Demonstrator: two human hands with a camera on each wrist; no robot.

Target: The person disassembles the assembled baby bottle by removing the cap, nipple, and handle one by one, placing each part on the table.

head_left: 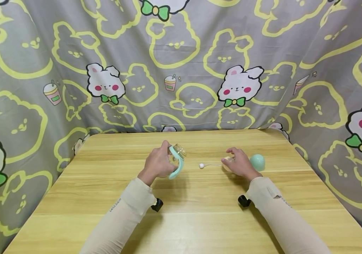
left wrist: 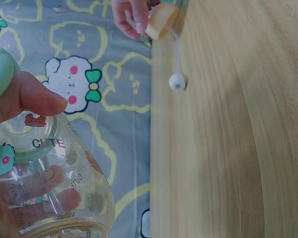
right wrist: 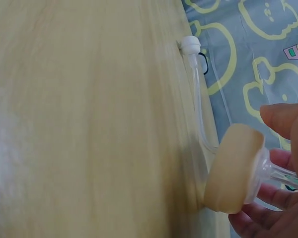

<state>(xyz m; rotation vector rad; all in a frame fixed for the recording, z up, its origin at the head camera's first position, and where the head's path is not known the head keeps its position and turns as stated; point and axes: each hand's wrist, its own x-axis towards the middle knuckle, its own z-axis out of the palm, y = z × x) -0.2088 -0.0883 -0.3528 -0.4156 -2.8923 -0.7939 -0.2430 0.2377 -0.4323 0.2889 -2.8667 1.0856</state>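
My left hand (head_left: 158, 161) grips a clear amber baby bottle (head_left: 179, 151) with mint-green handles (head_left: 180, 165). The bottle is tilted, its uncovered neck pointing away and to the right. In the left wrist view, the thumb lies over the bottle (left wrist: 92, 173) and fingers show through its wall. On the right, my right hand (head_left: 238, 163) is at a beige bottle collar (right wrist: 233, 168) with a clear nipple (right wrist: 280, 173). Its fingers are spread beside and behind the collar, and the thumb stands apart. A clear straw (right wrist: 196, 94) runs from the collar to a white weighted end (head_left: 201, 165) on the table.
A mint-green dome cap (head_left: 258, 162) stands on the wooden table (head_left: 193, 218), just right of my right hand. A grey curtain (head_left: 193, 116) with cartoon rabbits hangs behind the table and along both sides.
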